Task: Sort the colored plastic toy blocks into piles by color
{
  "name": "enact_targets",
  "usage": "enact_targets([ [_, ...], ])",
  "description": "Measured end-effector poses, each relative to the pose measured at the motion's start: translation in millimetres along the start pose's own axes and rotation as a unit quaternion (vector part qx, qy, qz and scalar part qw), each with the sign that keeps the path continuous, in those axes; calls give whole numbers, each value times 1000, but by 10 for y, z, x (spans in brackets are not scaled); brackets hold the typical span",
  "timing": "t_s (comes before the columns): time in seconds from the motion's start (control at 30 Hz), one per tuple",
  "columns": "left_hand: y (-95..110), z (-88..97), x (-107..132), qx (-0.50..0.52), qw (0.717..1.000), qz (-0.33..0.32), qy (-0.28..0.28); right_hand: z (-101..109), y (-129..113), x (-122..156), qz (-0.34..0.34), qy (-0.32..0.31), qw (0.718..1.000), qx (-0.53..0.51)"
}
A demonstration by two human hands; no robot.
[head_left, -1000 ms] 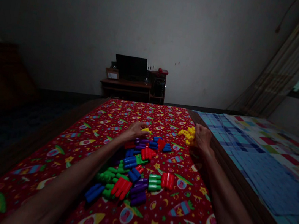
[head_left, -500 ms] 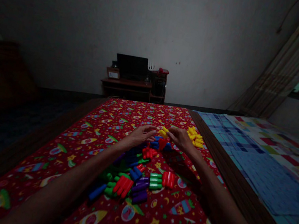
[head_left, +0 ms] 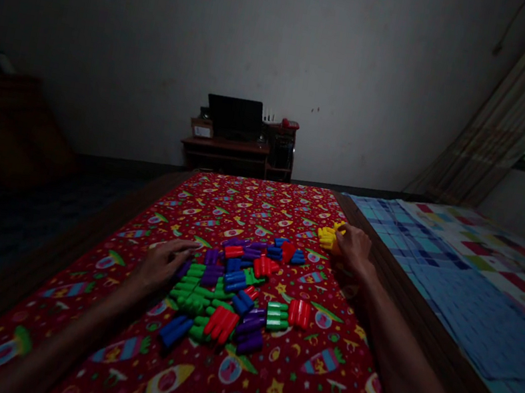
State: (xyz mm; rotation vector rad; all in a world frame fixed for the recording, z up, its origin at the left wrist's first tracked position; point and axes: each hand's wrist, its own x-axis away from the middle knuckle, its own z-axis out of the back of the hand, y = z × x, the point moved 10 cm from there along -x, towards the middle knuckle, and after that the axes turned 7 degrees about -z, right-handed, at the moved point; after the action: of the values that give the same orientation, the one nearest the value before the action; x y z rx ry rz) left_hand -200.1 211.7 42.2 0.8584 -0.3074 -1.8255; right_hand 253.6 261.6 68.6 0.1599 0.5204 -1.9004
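Note:
My right hand [head_left: 355,247] is at the far right of the red cloth, its fingers closed on a yellow toy block at the pile of yellow blocks [head_left: 326,237]. The fingers partly hide that block. My left hand [head_left: 163,264] hovers beside the left edge of the mixed pile, fingers stretched out and holding nothing. Closest to it are purple blocks [head_left: 212,275] and green blocks [head_left: 189,292]. Red blocks [head_left: 221,325] and blue blocks [head_left: 176,331] lie in the same pile.
A red patterned cloth [head_left: 188,387] covers the surface under the blocks. To the right lies blue checked bedding [head_left: 454,318]. Beyond the far edge, a desk [head_left: 225,148] holds a dark monitor [head_left: 234,117] against the wall. A curtain [head_left: 488,128] hangs at the right.
My right hand has carried a yellow block right to the yellow pile. My left hand has drawn back toward me and left, away from the yellow block, uncovering more of the mixed pile.

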Motion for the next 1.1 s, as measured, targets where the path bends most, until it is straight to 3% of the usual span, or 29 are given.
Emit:
enact_targets([
  [0.1, -220, 51, 137, -3, 999, 23, 33, 124, -54, -19, 15, 26, 998, -46],
  [0.17, -318, 43, 172, 12, 998, 46, 42, 159, -219, 38, 54, 27, 994, -92],
  [0.23, -341, 42, 170, 11, 997, 52, 50, 96, -473, 164, 113, -13, 980, -161],
  [0.37, -278, 31, 143, -16, 998, 23, 49, -168, -991, 534, 222, -118, 918, -305],
  [0.57, -309, -23, 129, -24, 999, 4, 32, -644, -1293, 867, 229, -229, 874, -361],
  [0.73, -397, -23, 101, -28, 999, 5, 32, -509, -1494, 1190, 270, -283, 828, -401],
  [0.8, -450, -22, 98, -22, 999, 19, 33, -431, -1536, 1244, 278, -287, 828, -393],
  [0.97, -427, -110, 89, 14, 1000, 8, 21, -379, -1574, 1134, 272, -216, 873, -342],
  [1.1, -302, -295, 114, 62, 996, -37, -46, -503, -1710, 1377, 344, -259, 865, -256],
])
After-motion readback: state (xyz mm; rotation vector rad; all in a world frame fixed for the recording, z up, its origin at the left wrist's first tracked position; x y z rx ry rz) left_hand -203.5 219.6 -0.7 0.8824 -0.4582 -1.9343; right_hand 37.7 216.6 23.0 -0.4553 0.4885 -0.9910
